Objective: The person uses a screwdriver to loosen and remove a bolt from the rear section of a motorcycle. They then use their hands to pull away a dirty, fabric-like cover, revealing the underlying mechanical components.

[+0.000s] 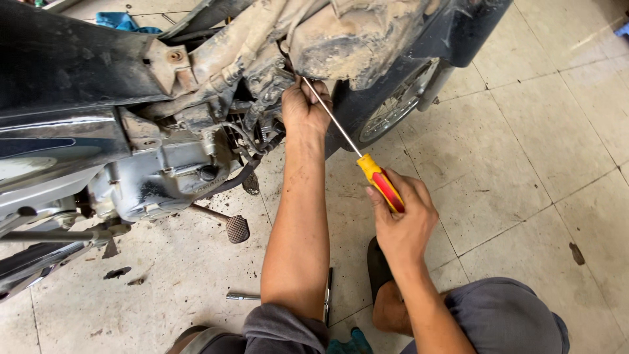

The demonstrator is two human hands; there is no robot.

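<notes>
A dusty motorcycle fills the upper left, its engine block facing me. My left hand reaches up under the mud-caked body panel and is closed around parts near the engine's top; what it grips is hidden. My right hand holds the yellow and red handle of a long screwdriver. Its thin steel shaft runs up and left past my left hand, the tip hidden under the panel.
The front wheel stands right of the engine. A brake pedal sticks out low over the tiled floor. Metal tools lie on the tiles near my knees. Dark debris dots the floor at left.
</notes>
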